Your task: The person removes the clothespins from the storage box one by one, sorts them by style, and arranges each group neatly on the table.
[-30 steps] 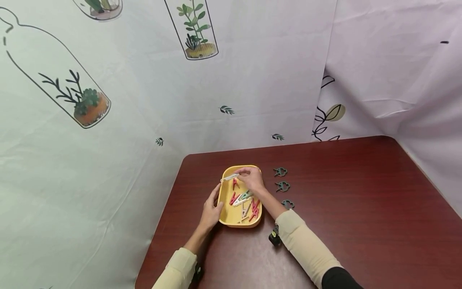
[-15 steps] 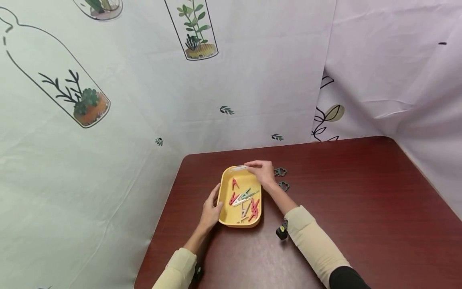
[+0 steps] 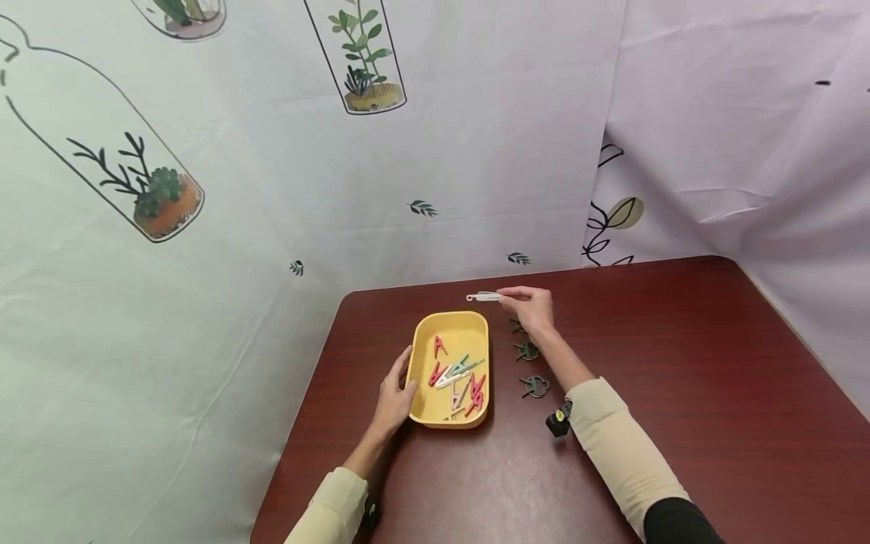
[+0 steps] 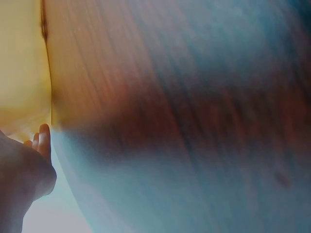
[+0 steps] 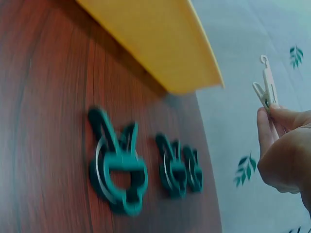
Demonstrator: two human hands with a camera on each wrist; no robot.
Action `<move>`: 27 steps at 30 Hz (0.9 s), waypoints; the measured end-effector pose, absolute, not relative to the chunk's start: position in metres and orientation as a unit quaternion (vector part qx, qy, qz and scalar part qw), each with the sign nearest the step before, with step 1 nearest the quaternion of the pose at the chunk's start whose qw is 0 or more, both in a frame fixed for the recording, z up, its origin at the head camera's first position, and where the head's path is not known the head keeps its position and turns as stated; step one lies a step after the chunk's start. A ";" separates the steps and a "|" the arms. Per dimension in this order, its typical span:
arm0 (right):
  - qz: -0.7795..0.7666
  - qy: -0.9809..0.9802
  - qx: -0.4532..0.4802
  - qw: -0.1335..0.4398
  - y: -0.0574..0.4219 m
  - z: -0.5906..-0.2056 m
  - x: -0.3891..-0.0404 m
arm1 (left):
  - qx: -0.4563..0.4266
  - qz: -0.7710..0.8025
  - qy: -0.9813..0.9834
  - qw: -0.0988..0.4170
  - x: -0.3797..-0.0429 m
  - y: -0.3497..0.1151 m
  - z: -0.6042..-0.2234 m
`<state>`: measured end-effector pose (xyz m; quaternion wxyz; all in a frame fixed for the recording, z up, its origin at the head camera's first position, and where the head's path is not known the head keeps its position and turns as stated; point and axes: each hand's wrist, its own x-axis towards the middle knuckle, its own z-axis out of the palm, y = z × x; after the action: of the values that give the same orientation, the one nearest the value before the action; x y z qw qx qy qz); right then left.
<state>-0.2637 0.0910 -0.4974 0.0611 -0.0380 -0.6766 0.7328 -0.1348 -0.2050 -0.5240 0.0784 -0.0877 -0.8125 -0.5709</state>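
My right hand (image 3: 532, 308) pinches a white clothespin (image 3: 484, 297) by one end, above the table beyond the tray's far right corner. In the right wrist view, this clothespin (image 5: 268, 90) shows a small hook at its tip. At the outer left side of a yellow tray (image 3: 415, 400), my left hand (image 3: 394, 393) rests with fairly straight fingers against the wall. The left wrist view shows these fingers (image 4: 44, 140) beside the tray wall. Inside the tray lie several clothespins: red ones (image 3: 438, 347), a green one (image 3: 462, 366), a white one (image 3: 450, 378) and beige ones (image 3: 458, 397).
Right of the tray, three dark green clips (image 5: 119, 170) lie in a column on the reddish-brown table (image 3: 652, 363). The right hand partly covers the farthest clip in the head view. A printed cloth (image 3: 469, 151) hangs behind and left of the table.
My right hand has carried the white clothespin from over the tray up and right, beyond its far edge. The left hand has stayed at the tray's side.
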 end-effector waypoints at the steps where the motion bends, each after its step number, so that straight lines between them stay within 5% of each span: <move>1: 0.735 -0.674 -0.036 0.064 0.096 -0.498 -0.264 | -0.087 -0.572 -0.812 0.079 -0.135 -0.205 -0.525; 27: 0.727 -0.669 -0.095 0.121 0.200 -0.537 -0.261 | -0.090 -0.580 -0.807 0.072 -0.135 -0.206 -0.524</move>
<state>-0.2606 0.2005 -0.5366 0.1209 -0.0948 -0.6693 0.7269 -0.1349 -0.2063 -0.5236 0.0718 -0.0896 -0.8065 -0.5800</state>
